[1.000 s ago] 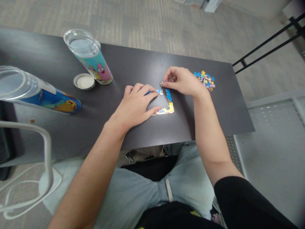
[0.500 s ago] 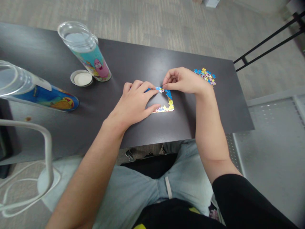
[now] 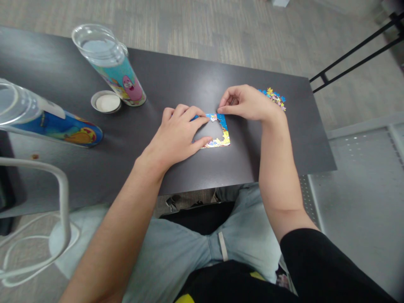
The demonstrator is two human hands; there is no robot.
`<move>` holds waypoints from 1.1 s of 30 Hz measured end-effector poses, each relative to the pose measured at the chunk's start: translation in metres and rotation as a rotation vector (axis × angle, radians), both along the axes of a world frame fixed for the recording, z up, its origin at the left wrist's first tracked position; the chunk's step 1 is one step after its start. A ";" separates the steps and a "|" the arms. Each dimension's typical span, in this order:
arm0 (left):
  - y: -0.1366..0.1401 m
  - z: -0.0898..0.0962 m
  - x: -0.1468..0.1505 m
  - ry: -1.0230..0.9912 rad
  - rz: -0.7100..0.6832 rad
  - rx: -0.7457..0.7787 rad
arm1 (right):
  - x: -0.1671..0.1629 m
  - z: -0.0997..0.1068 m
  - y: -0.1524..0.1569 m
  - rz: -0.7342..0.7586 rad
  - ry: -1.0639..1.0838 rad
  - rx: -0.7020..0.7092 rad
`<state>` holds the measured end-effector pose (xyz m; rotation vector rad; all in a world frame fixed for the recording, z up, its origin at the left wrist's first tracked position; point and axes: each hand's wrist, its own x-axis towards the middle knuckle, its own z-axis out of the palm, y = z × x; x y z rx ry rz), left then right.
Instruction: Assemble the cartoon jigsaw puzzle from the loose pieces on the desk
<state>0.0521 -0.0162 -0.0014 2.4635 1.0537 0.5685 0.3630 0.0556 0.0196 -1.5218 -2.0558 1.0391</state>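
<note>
A jigsaw puzzle [image 3: 226, 135] lies on the dark table, its edge pieces joined into a frame around a bare middle. Blue runs along its top and right, yellow at the lower right. My left hand [image 3: 181, 134] rests over its left part with fingers spread, the fingertips and thumb touching the pieces; that side is hidden beneath it. My right hand [image 3: 241, 103] hovers at the upper right corner, thumb and forefinger pinched close together. Whether a piece sits between them cannot be made out. Beyond this wrist is a pile of loose puzzle pieces [image 3: 274, 98], partly covered.
Left of my hands stand a clear-topped tube with a pink cartoon figure [image 3: 130, 86] and a blue tube [image 3: 63, 126]. Between them sits a round lid [image 3: 106, 102]. A white curved bar [image 3: 65, 202] rises at the lower left. The table's far edge [image 3: 221, 63] borders carpet.
My right hand has drawn slightly up and right from the puzzle's top edge, uncovering more of the blue pieces there. My left hand stays in place.
</note>
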 end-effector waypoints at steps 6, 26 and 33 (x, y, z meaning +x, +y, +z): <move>0.000 0.001 0.000 0.036 0.000 0.000 | 0.003 0.000 0.005 0.018 -0.031 -0.084; 0.000 0.006 -0.005 -0.023 0.064 0.024 | 0.009 -0.022 0.012 -0.030 0.012 0.046; 0.011 0.001 -0.033 -0.118 0.221 0.059 | 0.011 -0.024 0.013 -0.044 -0.084 0.103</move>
